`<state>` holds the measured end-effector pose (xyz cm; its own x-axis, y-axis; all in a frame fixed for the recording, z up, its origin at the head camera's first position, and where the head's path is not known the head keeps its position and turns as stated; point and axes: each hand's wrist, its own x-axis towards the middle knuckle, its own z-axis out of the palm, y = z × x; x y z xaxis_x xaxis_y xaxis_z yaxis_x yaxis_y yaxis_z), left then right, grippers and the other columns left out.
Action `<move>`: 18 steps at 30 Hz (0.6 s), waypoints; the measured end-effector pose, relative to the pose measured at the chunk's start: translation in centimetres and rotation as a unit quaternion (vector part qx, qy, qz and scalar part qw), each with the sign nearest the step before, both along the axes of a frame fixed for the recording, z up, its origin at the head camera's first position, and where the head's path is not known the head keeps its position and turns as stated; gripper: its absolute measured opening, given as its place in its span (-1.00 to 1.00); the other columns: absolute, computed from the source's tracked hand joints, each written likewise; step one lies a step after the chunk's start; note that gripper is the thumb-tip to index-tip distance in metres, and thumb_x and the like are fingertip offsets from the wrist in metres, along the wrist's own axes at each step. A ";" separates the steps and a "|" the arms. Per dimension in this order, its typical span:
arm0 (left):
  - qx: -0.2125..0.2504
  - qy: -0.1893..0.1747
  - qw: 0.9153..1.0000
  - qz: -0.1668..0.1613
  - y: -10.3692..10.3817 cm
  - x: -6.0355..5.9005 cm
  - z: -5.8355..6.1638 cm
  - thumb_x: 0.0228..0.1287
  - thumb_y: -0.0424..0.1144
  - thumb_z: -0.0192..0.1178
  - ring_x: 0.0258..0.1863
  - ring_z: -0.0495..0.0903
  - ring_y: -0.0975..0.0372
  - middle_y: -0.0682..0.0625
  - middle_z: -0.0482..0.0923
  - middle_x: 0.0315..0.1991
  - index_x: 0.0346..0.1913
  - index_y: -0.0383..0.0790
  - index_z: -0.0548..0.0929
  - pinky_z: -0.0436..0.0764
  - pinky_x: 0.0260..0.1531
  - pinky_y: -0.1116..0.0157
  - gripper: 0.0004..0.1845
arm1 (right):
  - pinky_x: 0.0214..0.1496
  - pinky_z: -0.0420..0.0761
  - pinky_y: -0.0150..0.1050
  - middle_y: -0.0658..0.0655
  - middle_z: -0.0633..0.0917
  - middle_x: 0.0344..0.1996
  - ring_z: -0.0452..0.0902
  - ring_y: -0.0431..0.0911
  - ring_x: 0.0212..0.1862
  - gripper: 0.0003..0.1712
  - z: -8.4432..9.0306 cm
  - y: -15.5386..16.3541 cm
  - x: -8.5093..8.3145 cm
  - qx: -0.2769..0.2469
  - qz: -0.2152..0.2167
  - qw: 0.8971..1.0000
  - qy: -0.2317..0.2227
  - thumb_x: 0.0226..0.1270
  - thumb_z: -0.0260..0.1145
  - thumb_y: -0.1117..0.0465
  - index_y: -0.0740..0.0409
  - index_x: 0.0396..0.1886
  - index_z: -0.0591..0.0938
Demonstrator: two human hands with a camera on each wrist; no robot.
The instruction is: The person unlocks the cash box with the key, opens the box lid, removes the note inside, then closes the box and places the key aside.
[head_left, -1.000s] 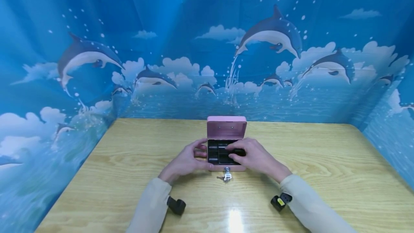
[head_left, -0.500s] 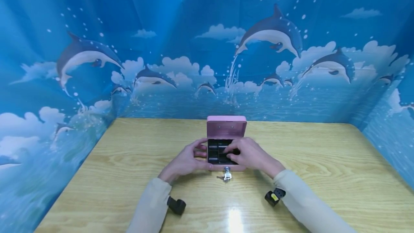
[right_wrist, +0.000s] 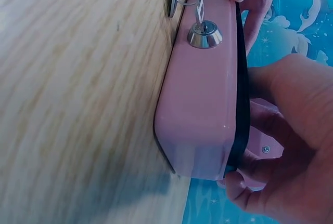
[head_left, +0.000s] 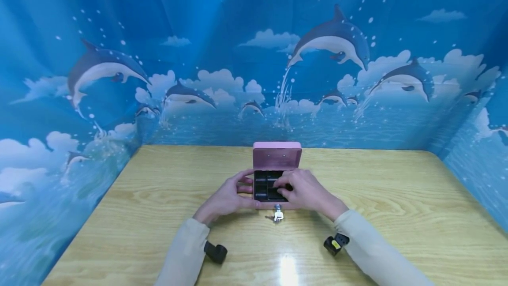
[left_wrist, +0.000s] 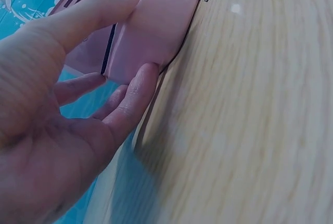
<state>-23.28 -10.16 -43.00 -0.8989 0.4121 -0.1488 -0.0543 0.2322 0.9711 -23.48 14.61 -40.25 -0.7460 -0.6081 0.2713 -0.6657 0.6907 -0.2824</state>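
Observation:
A small pink metal box [head_left: 276, 156] stands open mid-table, its lid upright and a black tray [head_left: 263, 187] inside. A key [head_left: 278, 213] on a ring sits in the front lock [right_wrist: 204, 33]. My left hand [head_left: 228, 196] grips the box's left end [left_wrist: 151, 31], thumb on the front top edge and fingers along the side. My right hand [head_left: 306, 191] reaches over the right rim, fingers curled into the tray. The tray's black edge [right_wrist: 240, 89] shows above the pink wall [right_wrist: 200, 104]. What lies under the right fingers is hidden.
The box rests on a wooden table [head_left: 397, 197] enclosed on three sides by a blue dolphin-print backdrop [head_left: 337, 43]. Black wrist cameras [head_left: 216, 252] [head_left: 335, 244] hang under both sleeves near the table's front.
My right hand and forearm have slid a little to the left, further over the tray. The left hand and the box have stayed put.

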 end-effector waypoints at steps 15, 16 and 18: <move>-0.015 0.003 1.000 0.001 0.1 0.1 0.2 0.00 -0.35 0.55 0.21 0.58 0.00 -0.22 0.43 0.33 0.59 -0.03 0.22 0.64 0.27 0.04 0.07 | -0.21 0.69 -0.30 -0.04 0.80 -0.31 0.65 -0.23 -0.29 -0.85 1.3 0.3 0.6 -0.028 -0.022 0.999 -0.035 0.25 0.48 0.28 0.00 -0.20 0.84; -0.018 0.001 1.000 0.005 0.2 0.1 0.3 -0.01 -0.34 0.56 0.21 0.58 0.01 -0.20 0.43 0.32 0.59 0.00 0.23 0.63 0.27 0.04 0.07 | -0.20 0.70 -0.29 -0.04 0.80 -0.30 0.66 -0.22 -0.28 -0.85 1.3 0.3 0.7 -0.030 -0.025 0.999 -0.038 0.26 0.48 0.28 0.00 -0.19 0.84; -0.024 0.001 1.000 0.009 0.2 0.1 0.3 -0.01 -0.32 0.57 0.20 0.59 0.02 -0.18 0.44 0.31 0.58 0.03 0.24 0.63 0.27 0.03 0.06 | -0.19 0.71 -0.27 -0.03 0.80 -0.29 0.67 -0.21 -0.26 -0.85 1.5 0.4 0.8 -0.031 -0.030 0.998 -0.042 0.27 0.48 0.28 0.00 -0.18 0.84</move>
